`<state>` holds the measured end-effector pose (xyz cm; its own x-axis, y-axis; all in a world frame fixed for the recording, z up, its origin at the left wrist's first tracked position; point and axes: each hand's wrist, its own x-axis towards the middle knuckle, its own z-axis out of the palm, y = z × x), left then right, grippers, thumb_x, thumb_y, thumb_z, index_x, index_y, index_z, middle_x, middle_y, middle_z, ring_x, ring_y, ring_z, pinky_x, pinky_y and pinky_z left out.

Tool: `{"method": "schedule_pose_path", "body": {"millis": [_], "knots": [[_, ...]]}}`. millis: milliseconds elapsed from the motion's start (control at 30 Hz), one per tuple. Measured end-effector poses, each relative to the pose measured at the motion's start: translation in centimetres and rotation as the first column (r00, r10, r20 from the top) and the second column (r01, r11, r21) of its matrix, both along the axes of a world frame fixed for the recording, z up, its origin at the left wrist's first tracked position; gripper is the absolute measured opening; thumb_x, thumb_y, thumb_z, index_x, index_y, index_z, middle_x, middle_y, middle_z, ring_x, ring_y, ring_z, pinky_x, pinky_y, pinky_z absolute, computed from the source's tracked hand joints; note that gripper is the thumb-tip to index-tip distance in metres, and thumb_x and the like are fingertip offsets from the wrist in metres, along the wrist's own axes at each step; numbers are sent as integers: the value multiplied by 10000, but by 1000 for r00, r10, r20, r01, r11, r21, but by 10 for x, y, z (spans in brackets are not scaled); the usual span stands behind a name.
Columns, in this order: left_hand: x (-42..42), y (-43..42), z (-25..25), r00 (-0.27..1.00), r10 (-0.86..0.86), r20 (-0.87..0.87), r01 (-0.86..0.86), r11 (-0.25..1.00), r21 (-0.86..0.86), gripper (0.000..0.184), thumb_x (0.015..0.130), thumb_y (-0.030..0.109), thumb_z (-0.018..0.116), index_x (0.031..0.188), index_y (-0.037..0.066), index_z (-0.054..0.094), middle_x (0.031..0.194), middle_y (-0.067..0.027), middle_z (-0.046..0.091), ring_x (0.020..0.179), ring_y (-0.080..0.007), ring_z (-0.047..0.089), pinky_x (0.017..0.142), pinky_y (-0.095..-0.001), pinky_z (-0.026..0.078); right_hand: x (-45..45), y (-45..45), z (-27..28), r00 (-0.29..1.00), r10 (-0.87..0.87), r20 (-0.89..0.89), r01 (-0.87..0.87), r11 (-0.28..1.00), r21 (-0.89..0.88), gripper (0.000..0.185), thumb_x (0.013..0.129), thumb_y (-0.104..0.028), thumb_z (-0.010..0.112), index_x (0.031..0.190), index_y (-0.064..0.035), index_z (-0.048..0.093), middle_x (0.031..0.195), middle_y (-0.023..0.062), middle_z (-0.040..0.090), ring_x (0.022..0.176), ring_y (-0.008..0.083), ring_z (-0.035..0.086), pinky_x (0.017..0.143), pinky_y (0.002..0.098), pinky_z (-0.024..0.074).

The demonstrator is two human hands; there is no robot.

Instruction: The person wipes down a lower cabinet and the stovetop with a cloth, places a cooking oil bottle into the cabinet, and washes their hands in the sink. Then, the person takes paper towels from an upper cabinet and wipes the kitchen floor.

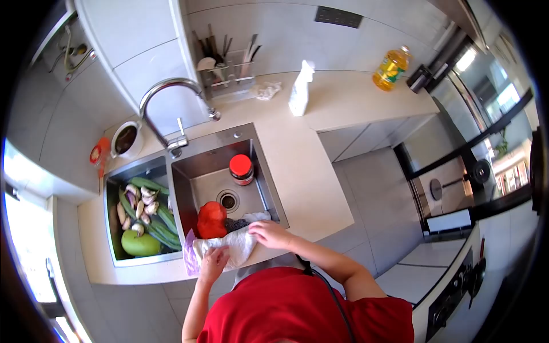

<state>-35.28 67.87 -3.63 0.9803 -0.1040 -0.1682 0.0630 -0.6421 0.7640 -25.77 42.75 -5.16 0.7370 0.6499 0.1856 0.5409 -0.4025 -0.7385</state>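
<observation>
A white cloth [237,247] lies over the front edge of the right sink basin [194,177]. My left hand [214,260] rests at its left part, fingers bent against the fabric. At its right end, my right hand [269,234] has its fingers curled on the cloth's edge. A purple cloth or bag [190,254] hangs just left of the white one. Inside the basin, next to the cloth, are a red item [212,220] and a dark scrubber [235,224]. Farther back stands a jar with a red lid [241,166].
The left basin [108,228] holds garlic, long green vegetables and a round green one [140,243]. A faucet [177,143] arches behind. Around the counter stand a pot [127,140], a utensil rack [229,74], a white spray bottle [301,91] and an oil bottle [392,70].
</observation>
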Motion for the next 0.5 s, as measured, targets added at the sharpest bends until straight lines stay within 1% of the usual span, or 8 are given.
{"method": "schedule_pose_path", "body": {"millis": [33,100,200,267,300,367,433,500], "knots": [[4,-1,0,1000,-31,7,31,1000,-4,313,761,183,690,1050,82,629,806,-108,572,704,-248,586,682,-354,483,-4,7,-5,1000,5,11,-5,1000,21,185,762,-84,604,946,-82,615,1053,71,585,1008,259,543,862,371,437],[13,-1,0,996,-88,-9,88,988,129,346,722,169,718,1029,74,591,802,-102,563,697,-248,581,662,-364,484,-17,12,-18,997,-7,77,17,990,-137,173,755,-99,621,924,-65,609,1049,71,577,1032,255,526,853,372,439],[34,12,-9,971,-224,-87,232,969,89,336,712,151,723,996,63,567,814,-108,603,713,-242,603,657,-362,491,-19,14,-22,999,-34,-12,31,980,-196,186,748,-95,629,928,-61,597,1062,75,563,1045,257,516,855,378,436],[43,19,-12,935,-296,-195,312,948,57,272,760,160,688,986,53,580,833,-121,646,748,-247,635,676,-356,501,-26,9,-28,998,-51,28,56,976,-211,205,748,-92,627,948,-59,593,1078,79,559,1045,260,516,862,380,432],[45,22,-12,928,-316,-195,333,941,61,272,760,160,688,986,53,580,833,-121,646,748,-247,635,676,-356,501,-28,7,-23,997,-40,68,55,973,-226,224,749,-90,624,968,-58,588,1094,83,554,1045,263,517,870,383,428],[49,22,-13,918,-357,-172,374,924,79,273,788,203,656,997,41,586,763,-156,637,746,-308,632,676,-391,493,-41,-11,-10,984,-133,120,155,968,-198,236,755,-84,618,988,-58,586,1094,83,558,1039,267,520,874,380,428],[51,14,4,911,-384,-149,401,910,103,236,795,184,635,977,36,614,769,-167,637,731,-317,628,660,-392,489,-54,-34,3,960,-222,171,250,954,-164,249,761,-78,612,1007,-57,583,1093,83,562,1034,270,523,878,378,427],[54,2,11,939,-344,7,338,927,163,181,787,140,623,932,31,638,755,-168,631,711,-304,623,643,-387,482,-62,-62,10,911,-355,210,382,918,-106,234,781,-81,590,1013,-56,585,1021,84,579,976,269,545,842,381,439]]}}
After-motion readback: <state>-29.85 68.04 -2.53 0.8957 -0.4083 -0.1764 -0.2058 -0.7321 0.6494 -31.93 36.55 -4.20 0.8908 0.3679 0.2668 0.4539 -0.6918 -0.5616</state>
